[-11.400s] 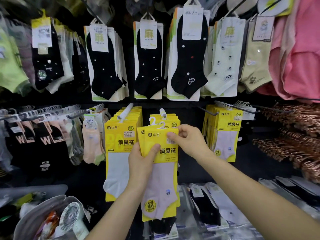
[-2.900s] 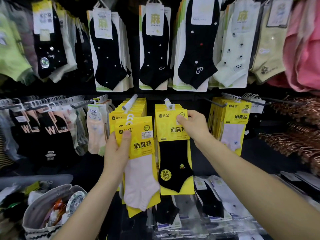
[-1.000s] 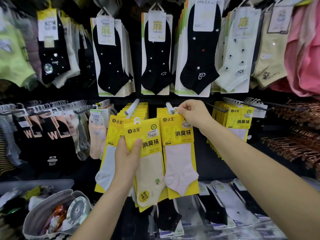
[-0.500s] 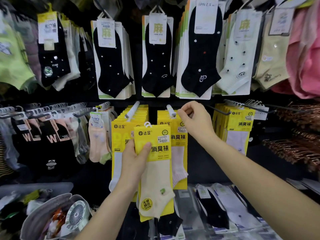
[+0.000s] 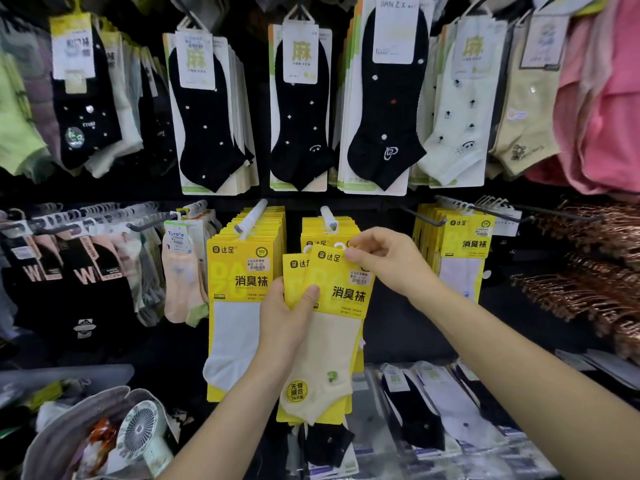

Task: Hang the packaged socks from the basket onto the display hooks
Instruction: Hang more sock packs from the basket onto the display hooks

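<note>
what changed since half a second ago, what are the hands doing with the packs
The right hand left the right hook, where it had been hanging a pack, and came down to pinch the top corner of the cream sock pack. The left hand still grips that pack, with another behind it. The white sock pack on the left hook hangs as before.

One head-worn wide-angle camera faces forward, slightly downward, close before the display hooks [image 5: 327, 216].
</note>
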Demonstrator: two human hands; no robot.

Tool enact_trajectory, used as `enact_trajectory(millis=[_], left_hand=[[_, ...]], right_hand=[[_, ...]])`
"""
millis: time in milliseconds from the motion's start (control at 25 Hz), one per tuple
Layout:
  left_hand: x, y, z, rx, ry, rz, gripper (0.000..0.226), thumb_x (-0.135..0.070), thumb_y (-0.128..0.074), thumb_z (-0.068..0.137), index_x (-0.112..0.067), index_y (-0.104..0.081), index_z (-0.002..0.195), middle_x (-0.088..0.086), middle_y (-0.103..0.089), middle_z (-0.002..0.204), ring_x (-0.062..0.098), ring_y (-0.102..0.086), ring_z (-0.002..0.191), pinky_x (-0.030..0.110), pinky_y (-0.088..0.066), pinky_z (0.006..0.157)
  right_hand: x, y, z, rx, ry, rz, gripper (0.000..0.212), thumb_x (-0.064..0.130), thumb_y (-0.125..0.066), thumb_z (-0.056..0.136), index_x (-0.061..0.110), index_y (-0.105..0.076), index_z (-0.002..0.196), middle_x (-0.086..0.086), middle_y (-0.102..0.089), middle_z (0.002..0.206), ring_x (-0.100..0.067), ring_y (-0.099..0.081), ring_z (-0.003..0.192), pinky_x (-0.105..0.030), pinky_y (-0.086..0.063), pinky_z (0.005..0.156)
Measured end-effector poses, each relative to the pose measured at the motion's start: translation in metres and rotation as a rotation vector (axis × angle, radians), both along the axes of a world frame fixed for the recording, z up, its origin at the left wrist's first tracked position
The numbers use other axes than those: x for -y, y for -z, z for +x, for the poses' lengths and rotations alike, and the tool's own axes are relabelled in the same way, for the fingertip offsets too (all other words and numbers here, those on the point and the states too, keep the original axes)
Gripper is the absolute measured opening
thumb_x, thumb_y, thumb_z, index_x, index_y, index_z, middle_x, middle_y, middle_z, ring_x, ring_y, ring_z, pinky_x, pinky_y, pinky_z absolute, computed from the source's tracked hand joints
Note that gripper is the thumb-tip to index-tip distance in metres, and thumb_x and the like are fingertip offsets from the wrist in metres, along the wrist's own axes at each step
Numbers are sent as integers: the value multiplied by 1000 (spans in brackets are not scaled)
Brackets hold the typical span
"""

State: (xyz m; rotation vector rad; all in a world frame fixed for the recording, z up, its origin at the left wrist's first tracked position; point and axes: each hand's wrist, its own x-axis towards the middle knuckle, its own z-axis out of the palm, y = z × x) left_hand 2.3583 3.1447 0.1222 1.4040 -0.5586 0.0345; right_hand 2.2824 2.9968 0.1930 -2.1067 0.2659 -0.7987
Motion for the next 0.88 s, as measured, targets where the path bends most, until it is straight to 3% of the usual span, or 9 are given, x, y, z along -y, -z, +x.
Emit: enact_trajectory(millis=[120, 280, 360, 440, 600, 760, 880], left_hand=[[5, 0, -3, -17, 19, 21, 11, -21, -65, 86, -27, -56, 89, 0, -67, 99, 17, -65, 92, 38, -55, 78], [7, 0, -3, -22, 21, 28, 11, -22, -65, 86, -27, -56, 89, -3, -67, 98, 15, -65, 91, 36, -55, 77], [7, -2, -2, -24, 23, 21, 11, -21, -64, 87, -27, -55, 89, -3, -66, 98, 14, -64, 91, 34, -54, 76], [5, -5, -2, 13, 1, -3, 11, -20, -61, 89, -29, -55, 89, -8, -65, 96, 7, -63, 89, 22, -51, 71], [-14, 0, -5, 145, -89, -34, 18, -13, -50, 94, -31, -53, 90, -15, -61, 90, -15, -55, 78, 2, -41, 63], [-39, 10, 1, 141, -169, -49, 20, -10, -48, 95, -28, -54, 89, -11, -62, 86, -11, -56, 73, 9, -43, 64], [-53, 11, 8, 120, -195, -72, 16, -10, -48, 95, -23, -58, 97, -8, -66, 96, 4, -62, 89, 22, -47, 74]], right_hand=[[0, -13, 4, -72, -32, -88, 4, 28, -69, 83, 25, -68, 81, -3, -69, 91, -20, -65, 90, -36, -54, 82], [5, -29, 7, -60, 13, -93, 15, 20, -65, 86, 24, -68, 72, 3, -66, 78, -9, -58, 73, -19, -47, 65], [7, -33, 10, -67, 48, -94, 17, 20, -65, 86, 24, -67, 70, 1, -65, 75, -10, -58, 72, -24, -49, 68], [5, -36, 16, -48, 77, -81, 16, 20, -64, 86, 24, -67, 72, 1, -66, 75, -14, -61, 77, -30, -52, 75], [1, -45, 32, 28, 116, -66, 13, 18, -65, 85, 21, -69, 73, 7, -64, 70, -11, -61, 77, -27, -51, 74], [-3, -42, 45, -32, 168, -128, 8, 22, -67, 83, 20, -72, 78, 5, -67, 77, -15, -64, 82, -32, -54, 75], [-4, -38, 49, 9, 179, -77, 12, 20, -70, 80, 25, -68, 69, 6, -67, 73, -15, -66, 81, -34, -56, 76]])
